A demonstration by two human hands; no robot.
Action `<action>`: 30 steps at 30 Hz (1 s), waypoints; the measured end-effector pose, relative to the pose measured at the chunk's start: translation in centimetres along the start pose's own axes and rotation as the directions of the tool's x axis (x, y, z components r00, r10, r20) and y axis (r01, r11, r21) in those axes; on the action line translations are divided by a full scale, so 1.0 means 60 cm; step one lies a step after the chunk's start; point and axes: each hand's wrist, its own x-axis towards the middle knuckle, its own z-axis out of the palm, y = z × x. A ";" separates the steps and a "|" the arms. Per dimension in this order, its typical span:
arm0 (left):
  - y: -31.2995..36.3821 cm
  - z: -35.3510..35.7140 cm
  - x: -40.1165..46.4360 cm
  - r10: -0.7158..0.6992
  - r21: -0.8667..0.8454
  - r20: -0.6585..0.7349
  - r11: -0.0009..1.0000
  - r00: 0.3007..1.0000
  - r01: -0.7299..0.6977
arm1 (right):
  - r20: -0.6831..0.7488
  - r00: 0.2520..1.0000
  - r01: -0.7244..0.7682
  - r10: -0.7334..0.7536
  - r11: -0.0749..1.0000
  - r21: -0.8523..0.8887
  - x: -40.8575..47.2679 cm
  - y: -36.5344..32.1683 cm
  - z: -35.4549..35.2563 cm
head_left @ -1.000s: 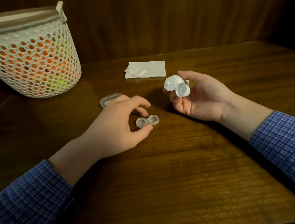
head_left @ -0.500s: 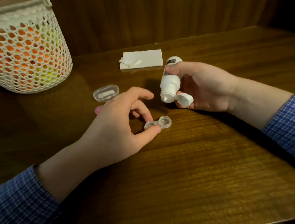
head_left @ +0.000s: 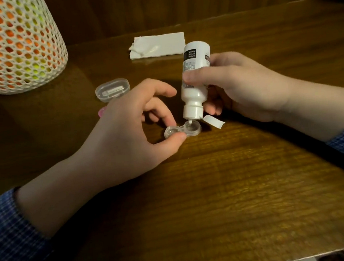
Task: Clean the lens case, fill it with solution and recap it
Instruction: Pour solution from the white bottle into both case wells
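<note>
Lens case, clear plastic w/ two round wells, both uncapped, sits on the wooden table about mid-way across, nearer the far edge than the near one. Left hand pinches the case's left well between thumb tip and a curled finger; index finger is raised and arched above, not touching it. Left well looks empty, tho reflections make it hard to be sure.

Right hand grips the solution bottle, white w/ a dark printed label, thumb across the front and fingers curled round the back. Bottle is upside down, tilted slightly, base pointing toward the far edge. Its flip cap hangs open on a hinge to the right of the nozzle. Nozzle tip sits just above the right well; a pale drop or glint shows in that well, but how full it is can't be told.

Behind the left hand, toward the far-left part of the table: a small clear oval box, lid on, w/ something pale and oblong inside. Just beside it, a pink item, mostly hidden by the hand.

Near the far edge, a folded white tissue lies flat w/ a crumpled bit on it. At the far-left corner stands a white mesh basket; orange and yellow-green contents show thru the holes, kind unclear.

Both sleeves are blue check.
</note>
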 end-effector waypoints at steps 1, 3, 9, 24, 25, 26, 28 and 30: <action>0.000 0.000 0.000 -0.006 -0.002 0.000 1.000 1.000 0.006 | -0.002 1.000 0.013 -0.013 1.000 -0.004 -0.001 0.001 0.001; 0.000 0.000 0.000 -0.015 0.000 -0.001 1.000 1.000 0.015 | -0.006 1.000 0.030 -0.030 1.000 0.000 -0.001 0.002 0.000; -0.002 0.000 0.002 -0.015 0.003 -0.011 1.000 1.000 0.015 | -0.010 0.995 0.101 -0.101 0.995 -0.017 -0.003 0.009 -0.002; -0.002 -0.002 0.005 0.003 0.001 -0.011 1.000 1.000 -0.002 | 0.109 0.989 0.097 -0.095 0.995 -0.013 -0.006 0.008 -0.012; -0.002 -0.002 0.005 0.002 -0.001 -0.010 1.000 1.000 -0.002 | 0.108 0.990 0.095 -0.093 0.995 -0.014 -0.006 0.008 -0.012; -0.002 -0.002 0.005 0.001 -0.003 -0.010 1.000 1.000 -0.001 | 0.105 0.991 0.091 -0.089 0.996 -0.015 -0.006 0.008 -0.012; -0.002 -0.003 0.006 -0.002 -0.006 -0.010 1.000 1.000 0.002 | 0.098 0.992 0.082 -0.080 0.996 -0.019 -0.005 0.008 -0.012; -0.002 -0.002 0.006 0.000 -0.006 -0.010 1.000 1.000 0.000 | 0.099 0.992 0.081 -0.079 0.997 -0.019 -0.005 0.008 -0.013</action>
